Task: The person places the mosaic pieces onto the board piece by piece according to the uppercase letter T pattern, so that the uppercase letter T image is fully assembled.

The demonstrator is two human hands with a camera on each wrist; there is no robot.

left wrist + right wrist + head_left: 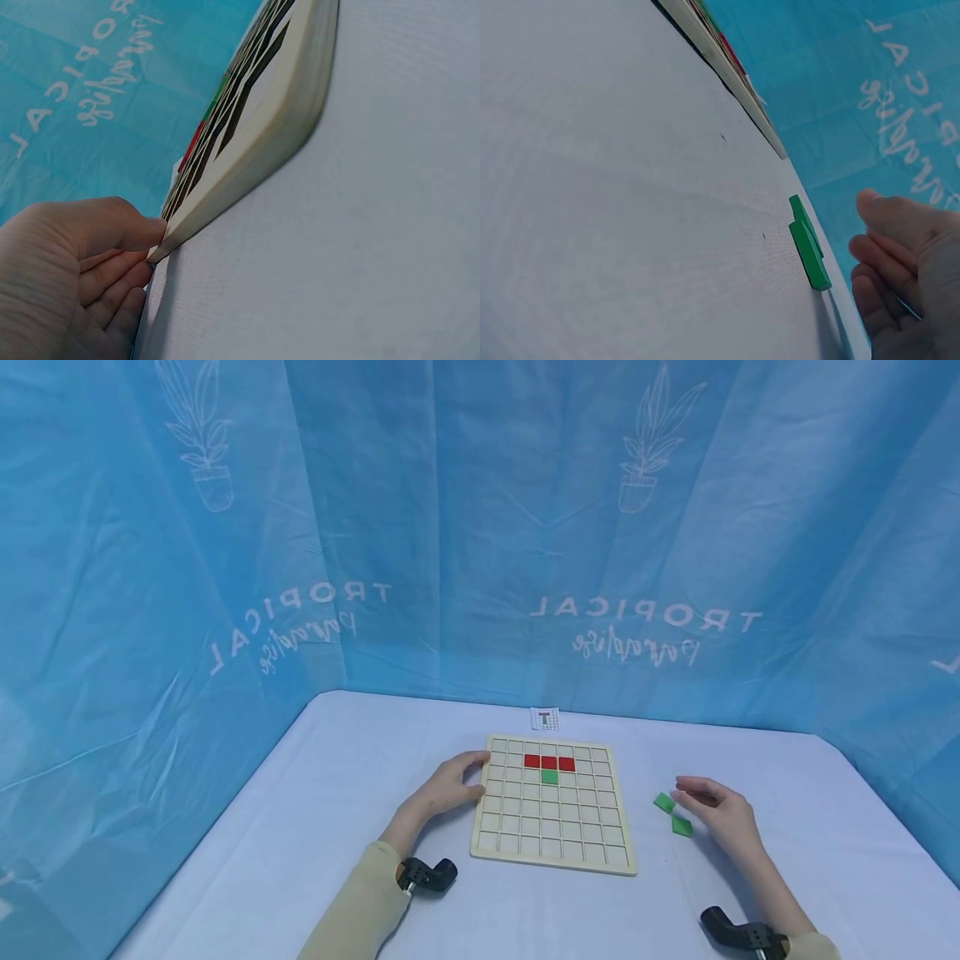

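Observation:
A pale wooden grid board [517,852] lies on the table. Set in its upper squares are a row of red tiles [549,762], with one green tile [550,777] under the middle one. My left hand [447,783] touches the board's left edge, thumb and forefinger apart; the left wrist view shows the thumb [142,231] against the rim. To the right of the board lie two loose green tiles [682,826]. Just beside and above them is my right hand [720,814], its fingers loosely bent. Nothing shows between those fingers in the right wrist view.
A small printed card [544,719] with a grid pattern lies behind the board. White cloth [360,752] covers the table. Blue printed curtains [480,527] hang at the back and sides. Each wrist carries a black camera mount [429,875].

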